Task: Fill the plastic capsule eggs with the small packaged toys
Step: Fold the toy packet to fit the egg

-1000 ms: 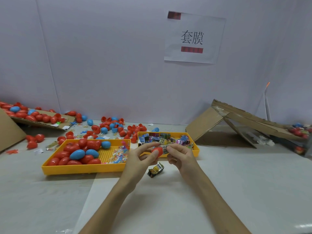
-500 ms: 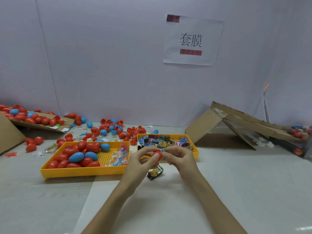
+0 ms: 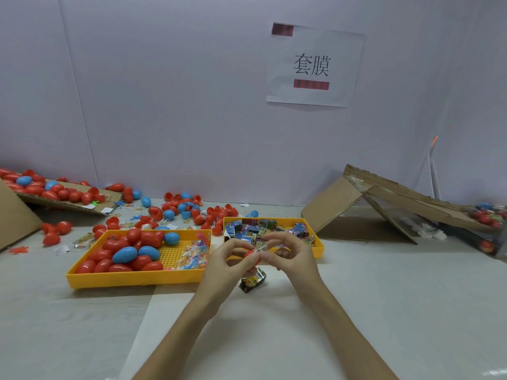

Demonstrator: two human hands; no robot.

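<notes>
Nearest the camera was the pale cloth-covered table (image 3: 356, 311), with both bare forearms reaching out over it. A spare black-and-yellow foil toy packet (image 3: 252, 281) lay on the cloth right under the hands, and neither hand was touching it.

Just above that, the left hand (image 3: 227, 263) held a red plastic capsule egg half (image 3: 251, 255) up off the table, pinched between thumb and fingertips. The right hand (image 3: 297, 256) pinched a small printed toy packet (image 3: 260, 246) with thumb and forefinger right at the mouth of the shell, its other fingers loosely fanned. The fingers hid the rim, so I honestly couldn't tell how far in the packet had gone.

My take: the shell is light, hollow and slick, stiff enough for a squeeze but easy to fumble. I'd grip it round the curved outside, clear of the opening. The packet looks soft and crinkly, so it should squash in.

Just behind the hands sat a yellow plastic tray of packaged toys (image 3: 318, 246). To its left was a bigger yellow perforated tray (image 3: 131, 278) with red and blue eggs. Farther back, loose red and blue eggs (image 3: 192, 212) were strewn toward the wall, brown folded cardboard (image 3: 337, 209) stood on the right, and a white paper sign (image 3: 315, 67) hung up top.
</notes>
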